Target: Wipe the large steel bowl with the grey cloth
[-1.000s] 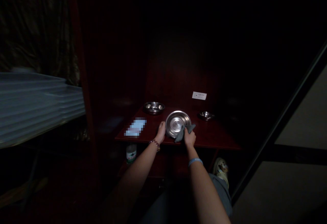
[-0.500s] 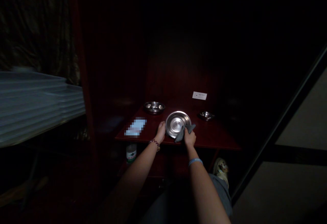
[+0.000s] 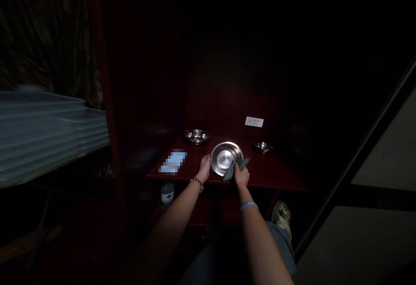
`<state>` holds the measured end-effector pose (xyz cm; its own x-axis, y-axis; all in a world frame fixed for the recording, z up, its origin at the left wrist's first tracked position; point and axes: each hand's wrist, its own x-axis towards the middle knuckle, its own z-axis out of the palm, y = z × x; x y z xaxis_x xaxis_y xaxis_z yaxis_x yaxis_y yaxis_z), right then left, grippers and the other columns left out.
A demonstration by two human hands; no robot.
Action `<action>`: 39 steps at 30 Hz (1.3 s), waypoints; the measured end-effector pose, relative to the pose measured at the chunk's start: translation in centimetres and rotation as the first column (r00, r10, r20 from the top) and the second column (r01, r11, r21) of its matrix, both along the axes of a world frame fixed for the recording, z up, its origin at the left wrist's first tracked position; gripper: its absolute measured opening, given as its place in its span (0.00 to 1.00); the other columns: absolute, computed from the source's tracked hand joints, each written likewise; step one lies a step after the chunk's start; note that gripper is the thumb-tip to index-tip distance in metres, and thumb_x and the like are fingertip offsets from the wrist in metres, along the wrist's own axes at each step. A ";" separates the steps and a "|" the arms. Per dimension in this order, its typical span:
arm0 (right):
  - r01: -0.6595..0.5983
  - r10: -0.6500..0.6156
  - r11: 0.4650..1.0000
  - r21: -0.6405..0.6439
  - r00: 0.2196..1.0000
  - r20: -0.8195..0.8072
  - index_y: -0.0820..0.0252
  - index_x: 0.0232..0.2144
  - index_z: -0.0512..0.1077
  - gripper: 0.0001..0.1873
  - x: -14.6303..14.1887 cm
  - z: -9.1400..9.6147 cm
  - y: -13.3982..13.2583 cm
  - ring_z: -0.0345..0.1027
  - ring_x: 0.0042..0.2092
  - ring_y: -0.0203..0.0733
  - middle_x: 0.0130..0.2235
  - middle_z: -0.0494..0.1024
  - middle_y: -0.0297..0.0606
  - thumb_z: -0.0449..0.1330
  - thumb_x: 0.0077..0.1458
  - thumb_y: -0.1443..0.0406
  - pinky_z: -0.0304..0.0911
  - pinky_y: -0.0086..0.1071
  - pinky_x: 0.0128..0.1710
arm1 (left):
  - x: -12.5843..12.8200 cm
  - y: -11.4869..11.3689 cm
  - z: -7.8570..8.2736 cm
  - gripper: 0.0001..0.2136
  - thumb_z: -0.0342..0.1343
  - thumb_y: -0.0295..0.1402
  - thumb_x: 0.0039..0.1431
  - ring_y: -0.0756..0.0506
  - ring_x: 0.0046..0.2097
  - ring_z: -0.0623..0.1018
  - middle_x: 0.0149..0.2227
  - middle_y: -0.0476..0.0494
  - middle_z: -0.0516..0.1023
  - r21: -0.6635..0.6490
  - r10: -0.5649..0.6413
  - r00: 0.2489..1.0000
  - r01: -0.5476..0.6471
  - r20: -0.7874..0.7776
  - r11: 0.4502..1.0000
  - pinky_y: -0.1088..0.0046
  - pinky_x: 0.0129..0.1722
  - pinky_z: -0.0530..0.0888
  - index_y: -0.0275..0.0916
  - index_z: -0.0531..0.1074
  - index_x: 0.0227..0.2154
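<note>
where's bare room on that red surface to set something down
The widest bare patch of the red surface is right of the right hand, in front of the small bowl. A narrow one separates the pixelated item from the left hand. The middle is crowded: both hands, held bowl, grey cloth.

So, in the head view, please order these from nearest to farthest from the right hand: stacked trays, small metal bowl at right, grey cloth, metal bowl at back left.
Nearest to the right hand first:
1. Grey cloth: in its grip.
2. Small metal bowl: farther back, right.
3. Back-left metal bowl: across, behind the left hand.
4. Stacked trays: far left.
</note>
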<state>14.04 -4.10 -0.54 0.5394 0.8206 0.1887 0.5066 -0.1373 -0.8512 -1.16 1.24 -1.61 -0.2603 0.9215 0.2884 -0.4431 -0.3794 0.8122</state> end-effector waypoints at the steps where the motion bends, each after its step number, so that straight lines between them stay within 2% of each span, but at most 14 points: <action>1: -0.002 0.002 1.000 -0.003 1.000 0.001 0.67 0.46 0.75 0.26 0.0 0.0 0.0 0.73 0.46 0.51 0.43 0.78 0.54 0.53 0.58 0.53 0.65 0.36 0.45 | 0.0 0.0 0.0 0.15 0.61 0.44 0.46 0.43 0.40 0.75 0.31 0.43 0.77 -0.005 -0.004 1.000 0.004 -0.001 1.000 0.65 0.46 0.67 0.36 0.72 0.28; 7: -0.021 0.021 1.000 0.005 1.000 -0.002 0.69 0.46 0.75 0.26 0.1 -0.1 0.1 0.73 0.47 0.53 0.44 0.78 0.55 0.53 0.58 0.53 0.65 0.38 0.47 | 0.0 0.7 -0.7 0.15 0.61 0.45 0.45 0.44 0.39 0.74 0.31 0.44 0.76 -0.041 0.005 1.000 -0.005 0.019 0.999 0.66 0.46 0.67 0.36 0.71 0.29; 14: -0.028 0.028 1.000 -0.002 1.000 0.001 0.68 0.45 0.75 0.24 0.1 -0.1 0.1 0.73 0.47 0.52 0.43 0.79 0.53 0.53 0.59 0.54 0.65 0.36 0.46 | 0.0 1.3 -1.3 0.11 0.57 0.41 0.50 0.48 0.35 0.72 0.30 0.48 0.74 -0.031 -0.003 1.000 0.004 0.010 1.000 0.70 0.44 0.67 0.38 0.70 0.28; 21: -0.024 0.024 0.999 -0.036 1.000 -0.010 0.69 0.47 0.74 0.26 0.1 -0.2 0.4 0.72 0.49 0.54 0.46 0.77 0.55 0.52 0.59 0.53 0.64 0.38 0.48 | 0.1 1.3 -1.4 0.11 0.57 0.41 0.50 0.47 0.35 0.72 0.30 0.47 0.74 -0.023 -0.010 1.000 0.010 0.018 1.000 0.69 0.43 0.67 0.38 0.69 0.27; 27: -0.023 0.024 0.999 -0.038 1.000 0.015 0.67 0.46 0.74 0.25 0.1 -0.1 0.3 0.72 0.48 0.52 0.44 0.78 0.53 0.52 0.59 0.54 0.64 0.37 0.46 | 0.0 1.5 -1.4 0.15 0.59 0.43 0.47 0.46 0.39 0.73 0.34 0.44 0.76 -0.017 -0.012 1.000 0.012 0.016 1.000 0.68 0.45 0.67 0.37 0.71 0.32; 33: -0.017 0.018 0.999 -0.028 1.000 0.025 0.68 0.46 0.74 0.24 0.1 0.0 0.2 0.73 0.47 0.52 0.44 0.78 0.54 0.52 0.59 0.54 0.64 0.36 0.46 | 0.0 1.4 -1.3 0.15 0.60 0.45 0.47 0.44 0.38 0.74 0.31 0.44 0.76 -0.030 0.008 1.000 -0.008 0.006 1.000 0.66 0.44 0.67 0.37 0.71 0.30; 39: -0.034 0.034 0.999 -0.031 0.999 0.021 0.68 0.47 0.74 0.26 0.1 0.0 0.2 0.72 0.48 0.53 0.45 0.78 0.55 0.52 0.59 0.53 0.64 0.37 0.47 | 0.0 1.6 -1.4 0.14 0.59 0.43 0.46 0.46 0.36 0.73 0.32 0.45 0.76 -0.038 -0.024 1.000 0.024 0.019 0.999 0.69 0.42 0.67 0.36 0.72 0.30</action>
